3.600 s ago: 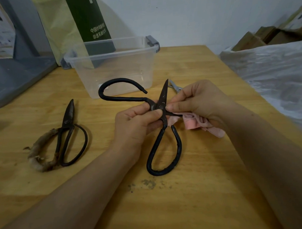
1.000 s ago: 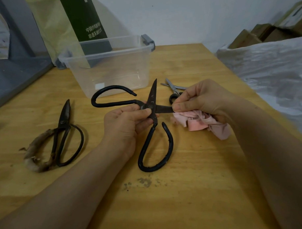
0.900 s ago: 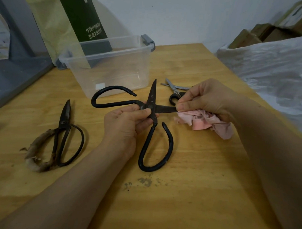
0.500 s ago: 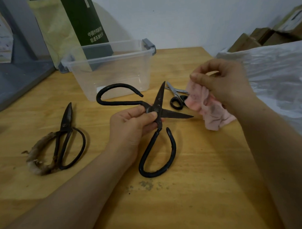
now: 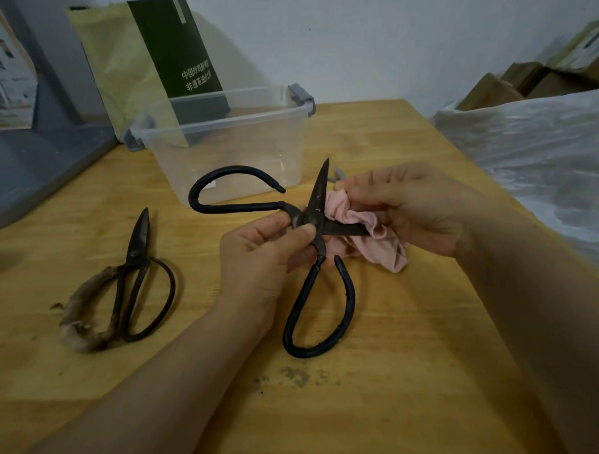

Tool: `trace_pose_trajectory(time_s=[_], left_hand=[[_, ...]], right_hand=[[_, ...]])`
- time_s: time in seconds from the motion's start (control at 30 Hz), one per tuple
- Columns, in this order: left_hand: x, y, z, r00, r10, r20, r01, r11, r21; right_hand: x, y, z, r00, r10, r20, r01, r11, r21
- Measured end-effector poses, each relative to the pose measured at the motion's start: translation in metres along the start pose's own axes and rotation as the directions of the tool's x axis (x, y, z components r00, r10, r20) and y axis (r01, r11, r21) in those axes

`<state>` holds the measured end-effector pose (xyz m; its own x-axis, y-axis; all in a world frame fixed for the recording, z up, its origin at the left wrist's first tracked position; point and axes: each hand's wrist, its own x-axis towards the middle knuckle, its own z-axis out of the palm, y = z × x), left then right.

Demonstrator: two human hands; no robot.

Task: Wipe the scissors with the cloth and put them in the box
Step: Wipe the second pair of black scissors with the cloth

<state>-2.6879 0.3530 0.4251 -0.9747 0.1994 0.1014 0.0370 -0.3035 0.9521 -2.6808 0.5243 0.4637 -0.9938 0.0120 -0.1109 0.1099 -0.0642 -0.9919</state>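
Above the worktop (image 5: 398,376), left hand (image 5: 258,262) pinches the open scissors (image 5: 319,205) at the pivot, steadying them so right hand (image 5: 413,209), gripping the cloth (image 5: 362,231), can wipe a blade; box (image 5: 230,144) behind.

One wide-angle view, worn at head height, looks forward and down across the worktop (image 5: 393,410) toward the clear box (image 5: 234,154), which sits just above frame centre. The forearms (image 5: 167,384) enter nearer than the box, close beneath the lens.
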Motion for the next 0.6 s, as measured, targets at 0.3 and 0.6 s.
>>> trace_pose_trajectory(time_s=[0.3, 0.6], left_hand=[[-0.002, 0.0, 0.002, 0.998, 0.03, 0.05, -0.03, 1.0, -0.003], [-0.002, -0.002, 0.003, 0.994, 0.066, 0.088, -0.068, 0.997, 0.023]], right_hand=[[0.002, 0.007, 0.004, 0.998, -0.032, -0.046, 0.023, 0.984, -0.178], [0.0, 0.006, 0.017, 0.993, -0.026, -0.119, 0.024, 0.999, -0.022]])
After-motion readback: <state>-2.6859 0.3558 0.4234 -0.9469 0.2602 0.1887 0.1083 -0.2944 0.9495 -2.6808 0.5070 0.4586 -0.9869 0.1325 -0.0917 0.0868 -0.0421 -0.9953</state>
